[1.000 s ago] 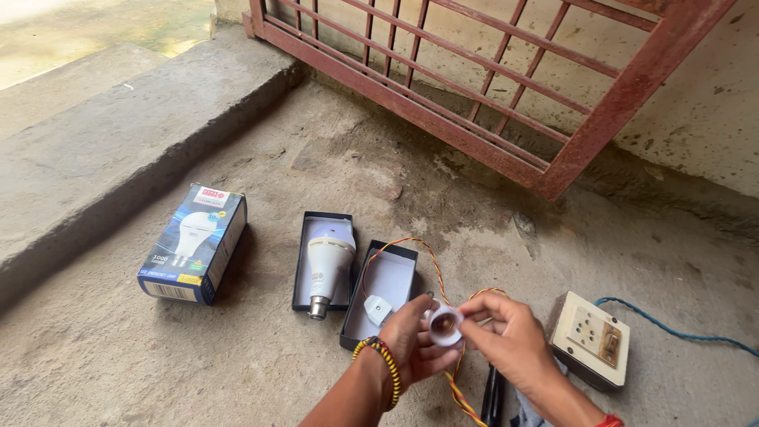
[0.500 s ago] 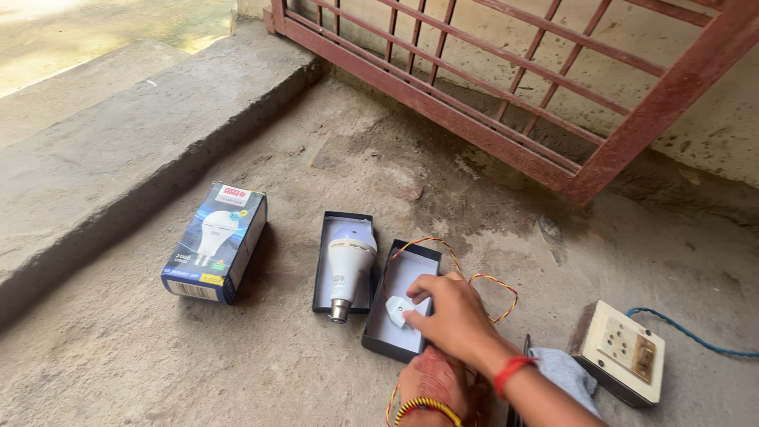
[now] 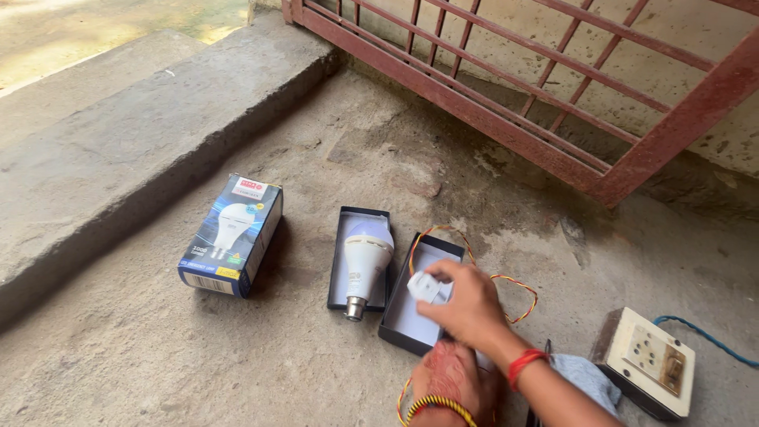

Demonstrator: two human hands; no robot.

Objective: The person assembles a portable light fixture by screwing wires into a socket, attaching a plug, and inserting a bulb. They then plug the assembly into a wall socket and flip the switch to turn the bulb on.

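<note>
My right hand (image 3: 468, 307), with a red thread at the wrist, reaches left over a shallow black tray (image 3: 398, 328) and pinches a small white lamp-holder part (image 3: 427, 286) just above it. My left hand (image 3: 447, 383), wearing a yellow bead bracelet, lies curled under the right forearm at the bottom edge; its fingers are hidden. A twisted red-and-yellow wire (image 3: 515, 291) loops behind the tray and shows again by the left wrist. A white bulb (image 3: 366, 261) lies in a second black tray (image 3: 338, 265) to the left.
A blue bulb box (image 3: 233, 235) lies further left on the concrete floor. A cream socket board (image 3: 650, 360) with a blue cable (image 3: 705, 338) sits at the right, next to a grey cloth (image 3: 587, 376). A concrete step (image 3: 118, 134) and a red metal gate (image 3: 506, 87) border the area.
My right hand has carried the white part from in front of me to the open tray. My left hand has dropped low under the right forearm. The view has shifted closer.
</note>
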